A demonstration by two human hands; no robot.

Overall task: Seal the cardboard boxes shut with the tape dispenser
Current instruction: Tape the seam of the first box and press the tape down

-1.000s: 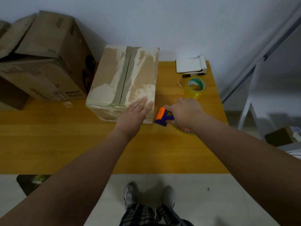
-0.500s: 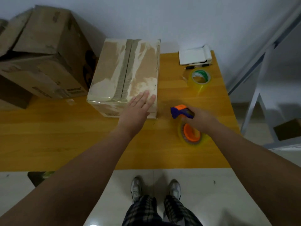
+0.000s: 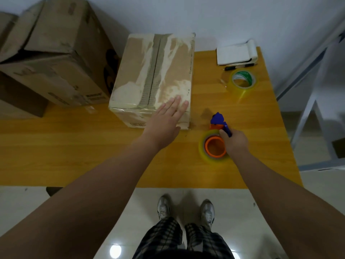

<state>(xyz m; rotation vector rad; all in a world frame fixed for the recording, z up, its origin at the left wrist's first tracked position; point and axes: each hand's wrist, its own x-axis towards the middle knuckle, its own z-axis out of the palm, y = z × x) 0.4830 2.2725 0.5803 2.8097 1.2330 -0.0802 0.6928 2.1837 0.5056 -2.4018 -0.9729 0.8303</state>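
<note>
A closed cardboard box (image 3: 149,71) with worn, taped flaps stands on the wooden table (image 3: 74,156). My left hand (image 3: 164,120) lies flat on the box's near right corner, fingers straight. To the right of the box, the blue and orange tape dispenser (image 3: 214,141) with its clear roll rests on the table. My right hand (image 3: 235,143) grips its blue handle from the right side.
A big brown cardboard box (image 3: 52,53) with loose flaps fills the table's back left. A spare tape roll (image 3: 242,81), a white notepad (image 3: 235,53) and a black pen (image 3: 240,66) lie at the back right. A metal frame (image 3: 313,109) stands right of the table.
My right hand has drawn the dispenser away from the box's corner, to the right and toward me, and turned it so the roll lies on the table. My left hand stays on the box.
</note>
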